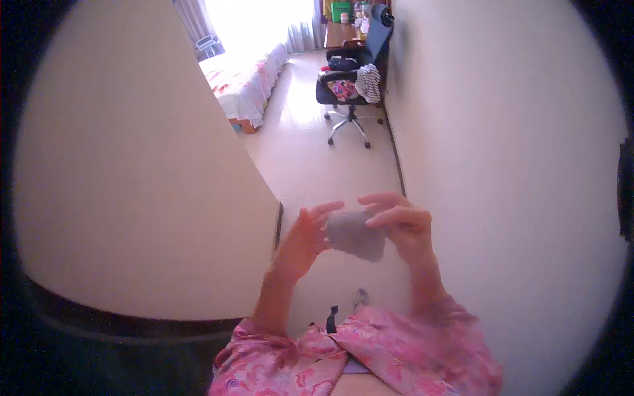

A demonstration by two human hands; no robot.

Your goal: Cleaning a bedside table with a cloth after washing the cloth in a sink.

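Note:
A grey, tapered object (356,236) with a soft-looking surface is held up in front of my chest. It is blurred, and I cannot tell its exact kind. My left hand (309,237) holds it from the left side, with part of the fingers hidden behind it. On its right upper end, my right hand (408,231) grips it with bent fingers. Pink patterned sleeves (264,346) cover both upper arms.
Pale walls rise close on the left (145,171) and right (515,171). Ahead, a bed (241,79) stands at the left, by a bright window (254,23). An office chair (350,99) piled with clothes stands before a desk (340,34) at the right.

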